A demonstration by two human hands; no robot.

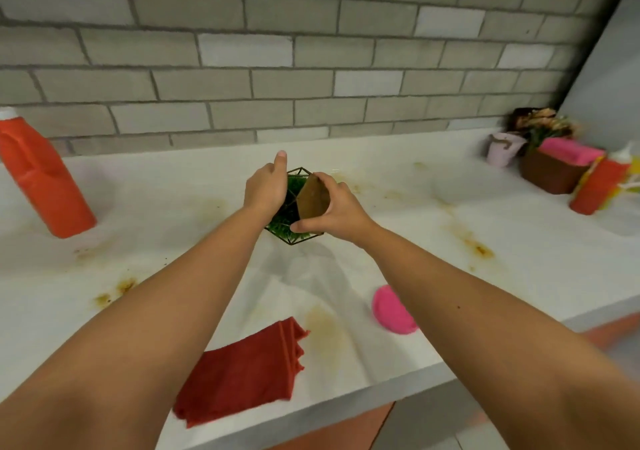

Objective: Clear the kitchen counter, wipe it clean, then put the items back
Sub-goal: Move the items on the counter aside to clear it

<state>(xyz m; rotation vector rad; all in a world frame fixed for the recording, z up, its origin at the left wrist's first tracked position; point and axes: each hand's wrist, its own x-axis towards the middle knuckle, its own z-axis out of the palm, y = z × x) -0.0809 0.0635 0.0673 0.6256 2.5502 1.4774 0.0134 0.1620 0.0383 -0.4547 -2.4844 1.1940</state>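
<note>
The wire-framed planter (pixel 313 198) is at mid-desk, with open, stained white desk (pixel 433 241) on both sides. A red cloth (pixel 242 370) and pink sponge (pixel 391 311) lie near the front edge, an orange bottle (pixel 45 179) far left. A brick wall (pixel 277 51) stands behind. The left hand (pixel 265 189) and right hand (pixel 334 212) clasp it, fingers (pixel 327 181) curled round its sides.

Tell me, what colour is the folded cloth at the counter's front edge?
The folded cloth is dark red, clearest in the head view.

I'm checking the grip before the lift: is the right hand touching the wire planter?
Touching. The head view shows the right hand pinching the wire planter by its brown panel.
</note>
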